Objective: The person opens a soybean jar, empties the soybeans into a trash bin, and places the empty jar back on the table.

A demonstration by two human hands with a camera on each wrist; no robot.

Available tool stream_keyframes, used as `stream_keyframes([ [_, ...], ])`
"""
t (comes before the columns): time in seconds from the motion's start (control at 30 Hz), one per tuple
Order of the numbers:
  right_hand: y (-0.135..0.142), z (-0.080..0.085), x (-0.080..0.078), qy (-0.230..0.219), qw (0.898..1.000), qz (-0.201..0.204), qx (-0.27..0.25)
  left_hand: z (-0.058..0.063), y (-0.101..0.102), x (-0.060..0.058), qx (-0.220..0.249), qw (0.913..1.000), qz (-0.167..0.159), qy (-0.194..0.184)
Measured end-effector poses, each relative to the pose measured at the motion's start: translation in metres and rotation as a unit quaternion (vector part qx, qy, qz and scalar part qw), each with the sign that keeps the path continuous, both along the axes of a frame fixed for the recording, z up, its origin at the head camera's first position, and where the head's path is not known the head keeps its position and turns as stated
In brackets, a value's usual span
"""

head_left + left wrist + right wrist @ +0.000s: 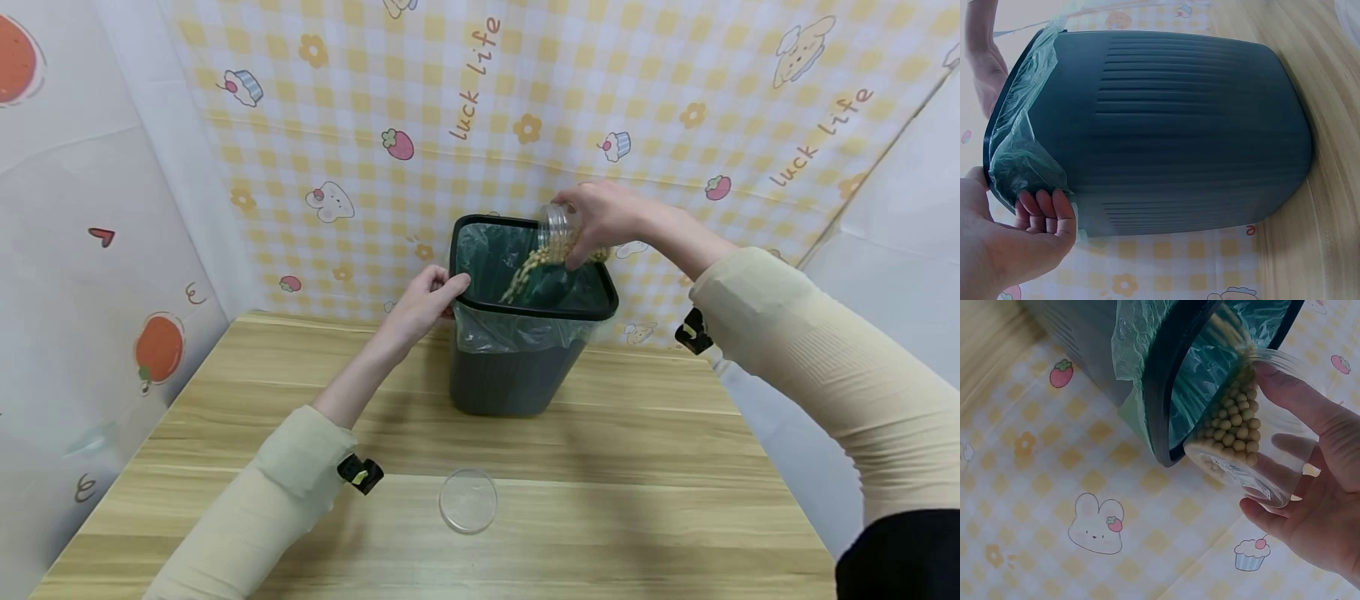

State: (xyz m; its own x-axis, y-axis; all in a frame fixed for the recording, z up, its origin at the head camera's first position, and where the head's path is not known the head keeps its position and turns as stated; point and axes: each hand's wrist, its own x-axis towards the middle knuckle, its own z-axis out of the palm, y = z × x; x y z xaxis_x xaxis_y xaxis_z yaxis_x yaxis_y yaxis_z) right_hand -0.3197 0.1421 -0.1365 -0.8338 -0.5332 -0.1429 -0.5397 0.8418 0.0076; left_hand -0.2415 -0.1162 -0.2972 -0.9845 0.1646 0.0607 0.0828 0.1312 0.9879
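Observation:
My right hand [603, 218] grips a clear plastic jar [1285, 437] tipped over the rim of a dark trash can [517, 375]. Soybeans [528, 268] stream from its mouth into the can, and more beans [1235, 425] lie along the jar's lower side. A thin green bag [1029, 150] lines the can and folds over its black rim. At the can's left side, my left hand [429, 302] holds the rim, thumb on top; in the left wrist view its curled fingers [1044, 209] lie against the bag below the rim.
A round clear lid [468, 501] lies flat on the wooden table [600, 533] in front of the can. Right behind the can hangs a yellow checked cloth [360, 100]. White sheeting [67, 250] rises along the left side.

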Motion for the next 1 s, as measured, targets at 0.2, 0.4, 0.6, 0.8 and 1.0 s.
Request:
stream_keyframes([
  [0.2,-0.0012,0.0009,0.0011,0.000,1.000,0.008,0.003,-0.0009,0.0015,0.0000,-0.001,1.0000,0.006,0.003],
  [0.4,-0.0022,-0.0013,0.0004,0.007,1.000,0.018,0.000,-0.0013,0.0020,0.0000,0.005,1.0000,0.008,0.000],
  [0.6,-0.0026,-0.0032,-0.0012,0.010,1.000,0.014,-0.003,-0.0005,0.0016,0.0001,0.003,0.9999,0.009,0.002],
  [0.8,-0.0040,-0.0062,-0.0024,0.019,1.000,0.008,-0.017,-0.0012,0.0008,-0.0004,0.003,1.0000,0.006,0.005],
  [1.0,-0.0056,-0.0060,-0.0011,0.034,0.999,0.016,-0.024,-0.0023,0.0009,-0.0001,0.004,0.9999,0.008,0.010],
])
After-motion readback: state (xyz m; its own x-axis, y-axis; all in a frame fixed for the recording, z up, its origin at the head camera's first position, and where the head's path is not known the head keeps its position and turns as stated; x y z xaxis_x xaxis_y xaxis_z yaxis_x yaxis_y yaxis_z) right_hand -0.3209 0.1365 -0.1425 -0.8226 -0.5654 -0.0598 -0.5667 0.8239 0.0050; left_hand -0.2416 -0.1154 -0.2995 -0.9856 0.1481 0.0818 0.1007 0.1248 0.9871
